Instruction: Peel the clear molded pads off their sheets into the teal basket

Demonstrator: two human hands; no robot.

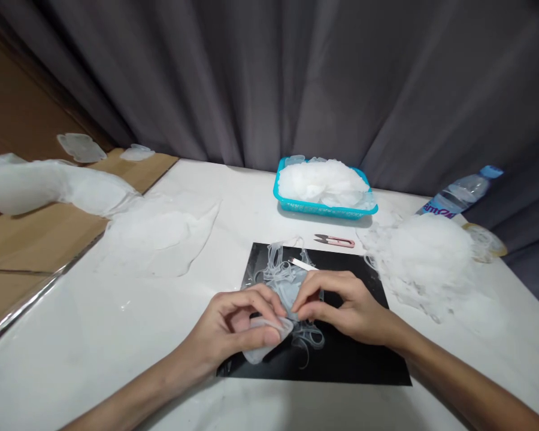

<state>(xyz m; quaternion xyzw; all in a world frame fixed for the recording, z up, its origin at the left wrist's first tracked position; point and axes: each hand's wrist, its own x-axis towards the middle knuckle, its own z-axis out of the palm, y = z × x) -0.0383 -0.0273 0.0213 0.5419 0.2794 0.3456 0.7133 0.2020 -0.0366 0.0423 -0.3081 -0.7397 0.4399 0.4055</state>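
Observation:
My left hand [247, 320] is closed on a soft, translucent white piece [260, 350], its thumb and fingers pressing the folded rim. Right beside it, the thumb and forefinger of my right hand [336, 302] pinch at the edge of the same piece; exactly what lies between those fingertips is too small to make out. A white stick with a dark tip [302, 263] shows behind my right hand, and I cannot tell whether the hand holds it. Tangled translucent strips [281, 272] lie under and around both hands on a black sheet [354, 359].
Behind the sheet are pink-handled thread snips [336, 240] and a blue basket [327, 211] heaped with white pieces. At right sit a fluffy white pile [431, 251], a tape roll [485, 242] and a water bottle [460, 194]. A filled clear bag [90, 188] lies left on cardboard [27, 239].

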